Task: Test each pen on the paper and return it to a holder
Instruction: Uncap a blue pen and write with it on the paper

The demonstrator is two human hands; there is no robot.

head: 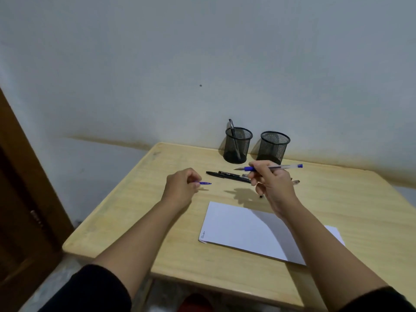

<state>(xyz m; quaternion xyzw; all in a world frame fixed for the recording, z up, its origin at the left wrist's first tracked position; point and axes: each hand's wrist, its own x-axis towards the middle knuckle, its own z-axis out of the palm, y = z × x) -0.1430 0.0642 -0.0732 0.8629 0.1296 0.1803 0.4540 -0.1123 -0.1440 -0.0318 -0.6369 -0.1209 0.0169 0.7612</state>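
Now hands: right hand (pixel 271 183) grips clear-barrelled pen (pixel 270 168) (uncapped); left hand (pixel 181 188) pinches blue cap (pixel 204 183).

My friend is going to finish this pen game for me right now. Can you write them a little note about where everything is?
Right hand: holds the uncapped blue pen above the table, tip pointing left.
Left hand: holds the blue cap.
Paper: lies near the front of the table, with one small scribble at its near left corner.
Left holder: has one pen inside. Right holder: looks empty.
Loose pens: a few dark ones lie on the table behind the hands.
Done: apparently one pen tested and put away.
Left: scribble with the blue pen, cap it, put it in a holder, then do the loose pens.
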